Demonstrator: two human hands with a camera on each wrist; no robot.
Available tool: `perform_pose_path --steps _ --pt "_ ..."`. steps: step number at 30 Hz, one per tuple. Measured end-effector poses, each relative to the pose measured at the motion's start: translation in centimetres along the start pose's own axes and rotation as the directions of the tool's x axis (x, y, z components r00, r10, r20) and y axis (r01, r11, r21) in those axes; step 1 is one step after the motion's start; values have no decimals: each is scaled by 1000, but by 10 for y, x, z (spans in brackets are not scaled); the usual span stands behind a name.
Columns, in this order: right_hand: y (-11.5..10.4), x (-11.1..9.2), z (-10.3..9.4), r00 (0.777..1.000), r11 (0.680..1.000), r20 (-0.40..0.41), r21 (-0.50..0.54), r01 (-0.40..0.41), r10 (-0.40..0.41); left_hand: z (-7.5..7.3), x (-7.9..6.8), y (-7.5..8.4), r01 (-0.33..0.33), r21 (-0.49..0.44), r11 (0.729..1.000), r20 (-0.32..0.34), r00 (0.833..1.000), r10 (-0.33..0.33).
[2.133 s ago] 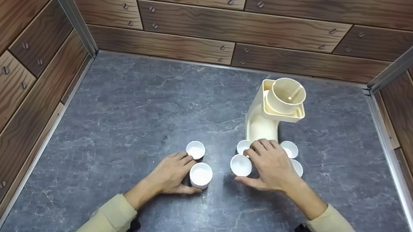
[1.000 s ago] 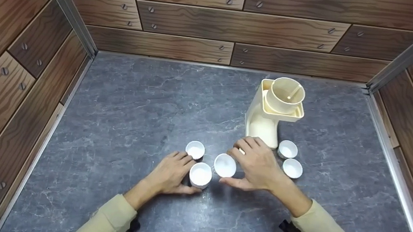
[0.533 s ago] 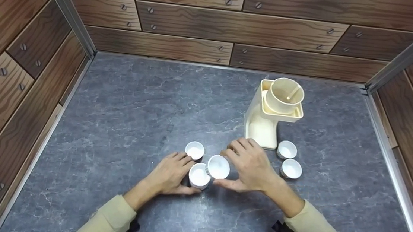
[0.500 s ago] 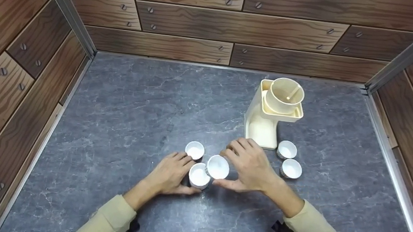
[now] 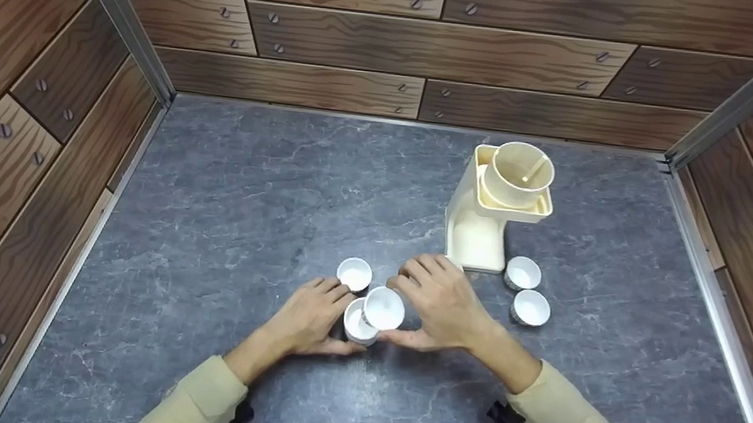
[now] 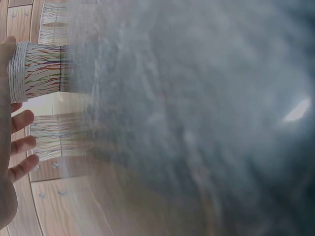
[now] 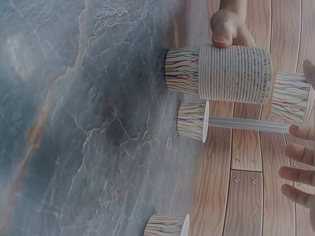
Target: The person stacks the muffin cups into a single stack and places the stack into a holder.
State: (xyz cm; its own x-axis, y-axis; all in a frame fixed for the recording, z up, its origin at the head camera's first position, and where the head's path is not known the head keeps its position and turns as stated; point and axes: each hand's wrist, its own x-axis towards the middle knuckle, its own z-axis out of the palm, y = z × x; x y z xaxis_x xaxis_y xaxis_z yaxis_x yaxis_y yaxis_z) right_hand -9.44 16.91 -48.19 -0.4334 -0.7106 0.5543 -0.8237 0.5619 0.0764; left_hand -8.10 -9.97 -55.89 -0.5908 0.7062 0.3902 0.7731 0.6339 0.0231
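Note:
My left hand (image 5: 313, 315) grips a stack of white paper cups (image 5: 354, 325) standing on the table, thumb in front and fingers behind. Seen from the right wrist, this stack (image 7: 231, 73) has many nested rims and a coloured-line pattern on its lowest cup. My right hand (image 5: 440, 306) holds a single paper cup (image 5: 383, 309) by its sides, thumb on one side and fingers on the other. That cup (image 7: 290, 97) is upright just above the stack, overlapping its mouth in the head view. Another paper cup (image 5: 354, 274) stands beside the left fingertips.
Two paper cups (image 5: 523, 273) (image 5: 531, 308) stand to the right. A further white edge (image 5: 456, 262) shows behind my right hand. A cream stand (image 5: 478, 237) with a round holder (image 5: 521, 176) on top rises behind. Wood-patterned walls (image 5: 425, 45) enclose the grey marbled table (image 5: 250, 180).
My right hand has moved left with the paper cup, from the right-hand cups to over the stack. My left hand has stayed on the stack.

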Motion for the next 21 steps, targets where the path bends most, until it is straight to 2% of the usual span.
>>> perform_pose_path --steps 10,21 --pt "-4 5 4 1000 1000 6 -2 22 -22 1 0 -1 -12 12 1000 -21 1000 12" --pt "-5 8 10 1000 1000 3 7 27 -27 1 -1 1 15 13 1000 1 1000 -15"
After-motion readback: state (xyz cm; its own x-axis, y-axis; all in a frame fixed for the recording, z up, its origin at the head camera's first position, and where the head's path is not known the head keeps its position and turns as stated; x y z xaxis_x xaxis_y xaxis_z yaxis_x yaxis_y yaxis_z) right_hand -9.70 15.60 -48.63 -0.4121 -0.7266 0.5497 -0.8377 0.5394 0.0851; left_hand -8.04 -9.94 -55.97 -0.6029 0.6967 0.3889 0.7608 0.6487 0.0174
